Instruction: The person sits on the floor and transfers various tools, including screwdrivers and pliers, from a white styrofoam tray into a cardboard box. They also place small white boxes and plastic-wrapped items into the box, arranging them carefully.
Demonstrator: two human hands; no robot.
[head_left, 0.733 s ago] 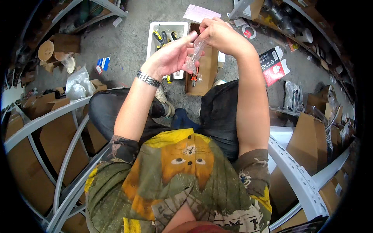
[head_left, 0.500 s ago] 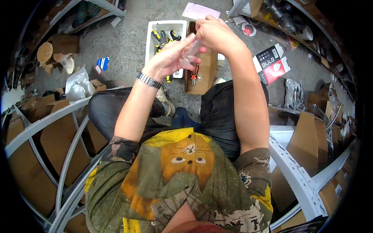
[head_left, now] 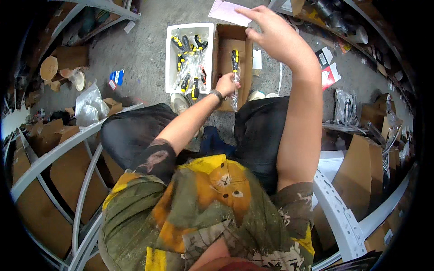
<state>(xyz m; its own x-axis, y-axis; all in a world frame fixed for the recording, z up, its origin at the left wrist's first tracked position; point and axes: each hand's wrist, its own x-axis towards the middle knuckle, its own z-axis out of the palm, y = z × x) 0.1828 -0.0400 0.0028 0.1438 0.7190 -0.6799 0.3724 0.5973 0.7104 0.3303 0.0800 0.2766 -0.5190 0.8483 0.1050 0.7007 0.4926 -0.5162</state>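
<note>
My left hand (head_left: 227,84) is closed on a yellow-and-black screwdriver (head_left: 234,61) in clear plastic wrap, held upright in the frame over the open cardboard box (head_left: 246,79). My right hand (head_left: 275,38) is open, its fingers apart, reaching across the box's upper right to the pink paper (head_left: 221,11); whether a fingertip touches it I cannot tell. Left of the box, a white plastic bin (head_left: 170,67) holds several yellow-and-black tools (head_left: 185,45), some in clear bags.
My bent legs frame the lower side of both containers. Cardboard pieces (head_left: 49,67) and silver foil bags (head_left: 86,101) lie at the left, a red-and-black carton (head_left: 329,74) at the right. Metal frames (head_left: 339,217) and cardboard boxes (head_left: 355,169) flank me; loaded shelving runs along both upper sides.
My hands have separated: the left moved down into the box's area and now grips a wrapped screwdriver; the right moved up and right, its fingers no longer on the clear plastic.
</note>
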